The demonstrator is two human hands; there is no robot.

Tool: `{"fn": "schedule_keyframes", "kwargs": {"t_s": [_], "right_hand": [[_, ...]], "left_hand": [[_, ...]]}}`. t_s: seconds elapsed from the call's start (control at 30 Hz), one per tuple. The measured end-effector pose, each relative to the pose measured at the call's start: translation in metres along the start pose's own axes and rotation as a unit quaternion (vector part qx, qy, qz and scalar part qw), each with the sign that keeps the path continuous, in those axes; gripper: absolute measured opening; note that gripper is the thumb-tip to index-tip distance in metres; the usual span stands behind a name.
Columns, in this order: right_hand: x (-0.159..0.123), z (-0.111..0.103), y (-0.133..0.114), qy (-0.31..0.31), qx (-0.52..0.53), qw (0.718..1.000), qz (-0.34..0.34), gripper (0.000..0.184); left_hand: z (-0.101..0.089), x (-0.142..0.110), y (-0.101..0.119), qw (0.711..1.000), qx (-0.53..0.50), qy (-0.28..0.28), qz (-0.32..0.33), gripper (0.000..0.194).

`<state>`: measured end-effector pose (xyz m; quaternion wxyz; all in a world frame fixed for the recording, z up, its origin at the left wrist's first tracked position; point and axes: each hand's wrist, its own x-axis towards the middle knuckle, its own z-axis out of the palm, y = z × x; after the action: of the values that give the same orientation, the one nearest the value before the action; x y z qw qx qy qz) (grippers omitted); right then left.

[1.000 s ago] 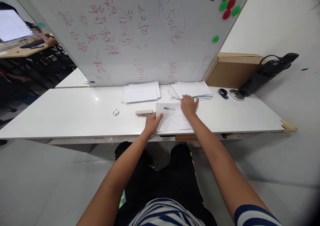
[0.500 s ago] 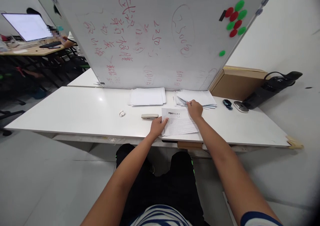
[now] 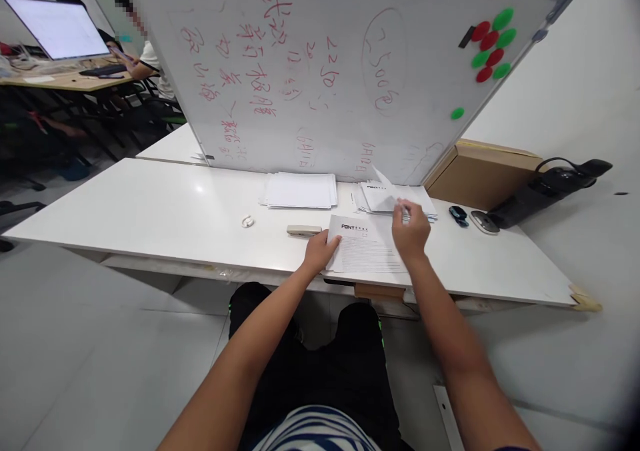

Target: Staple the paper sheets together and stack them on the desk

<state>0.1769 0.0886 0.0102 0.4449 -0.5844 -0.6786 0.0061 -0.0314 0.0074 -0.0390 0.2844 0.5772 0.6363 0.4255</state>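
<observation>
Left hand: thumb on top, fingers beneath, pinching left edge of printed sheets; header at far edge, text lines running left-right. Right hand, just right of them: fingers curled, pinching lifted sheet, slanting far-left over right stack. Stapler just beyond left hand, long axis left-right. White desk beneath; whiteboard beyond both hands.

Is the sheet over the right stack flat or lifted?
Lifted: the right hand holds the sheet up, with print showing on the stack beneath.
</observation>
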Motion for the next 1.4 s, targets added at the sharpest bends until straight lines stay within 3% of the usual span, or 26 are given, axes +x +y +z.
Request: {"fn": "schedule_keyframes", "kwargs": {"t_s": [0.17,0.23,0.33,0.47,0.73,1.07,1.2,1.3,1.4], "right_hand": [[-0.107,-0.006,-0.030,-0.038,0.006,0.983,-0.180,0.019],[-0.134,0.001,-0.041,-0.035,0.017,0.981,-0.190,0.015],[-0.153,0.013,-0.052,-0.034,0.021,0.986,-0.161,0.016],[-0.158,0.020,-0.050,-0.053,0.022,0.988,-0.145,0.021],[-0.162,0.011,-0.033,-0.102,-0.013,0.985,-0.140,0.032],[-0.163,0.018,-0.050,-0.143,0.016,0.981,-0.129,0.034],[-0.163,0.015,-0.056,-0.157,0.084,0.978,-0.107,0.032],[-0.166,0.004,-0.054,-0.115,0.189,0.974,-0.049,0.030],[-0.162,-0.010,-0.038,-0.010,0.220,0.975,0.021,0.028]], "left_hand": [[-0.001,0.000,0.001,1.000,-0.019,0.008,0.003,0.035],[-0.001,0.001,0.001,1.000,-0.023,0.008,0.005,0.034],[0.001,0.002,0.001,0.999,-0.035,0.008,0.000,0.032],[0.003,0.002,0.001,0.999,-0.039,0.005,-0.007,0.026],[0.002,0.002,0.001,0.999,-0.041,-0.001,-0.008,0.024],[0.000,0.000,0.007,0.999,-0.045,-0.009,-0.007,0.022],[0.001,0.001,0.006,0.999,-0.033,-0.009,-0.009,0.021],[0.002,0.002,0.003,1.000,-0.024,-0.007,-0.002,0.022],[0.001,0.000,-0.001,0.999,-0.043,-0.019,0.017,0.024]]}}
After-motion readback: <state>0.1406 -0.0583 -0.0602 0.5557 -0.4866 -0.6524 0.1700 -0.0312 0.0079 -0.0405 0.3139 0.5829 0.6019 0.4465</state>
